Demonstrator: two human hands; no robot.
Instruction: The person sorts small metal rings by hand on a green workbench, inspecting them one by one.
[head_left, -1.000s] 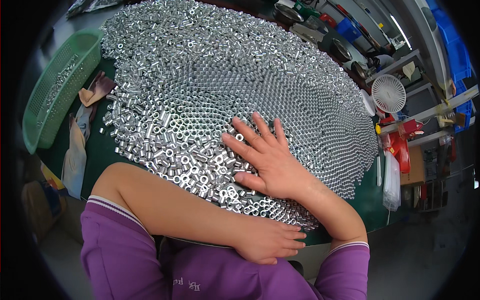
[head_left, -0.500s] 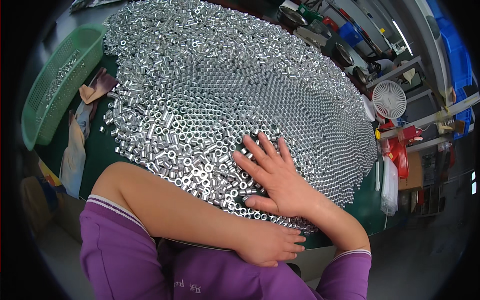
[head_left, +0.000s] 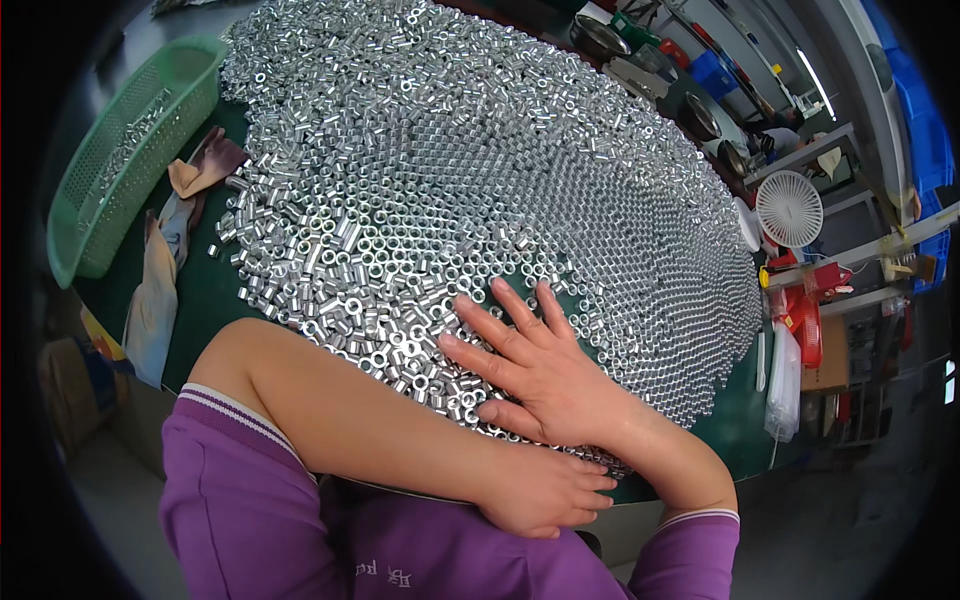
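Note:
A broad heap of short silvery metal sleeves covers the green tabletop. My right hand lies palm down on the near part of the heap, its fingers spread among loose, tumbled sleeves. A patch of bare green surface shows beyond its fingertips. My left forearm crosses along the near side of the heap. At its end, my left hand rests by the table's near edge with its fingers stretched out, holding nothing. To the right of my right hand, many sleeves stand upright in close rows, while those at the left and far side lie jumbled.
A green perforated basket with small metal pieces stands at the far left. Crumpled fabric sleeves lie beside it. On the right are a white fan, a red basket and clear plastic bags. A person is partly visible in the background.
My right hand has slid left and slightly toward me, shifting loose sleeves with it and widening the bare green patch past its fingertips. My left hand stays nearly in place. The view has shifted slightly.

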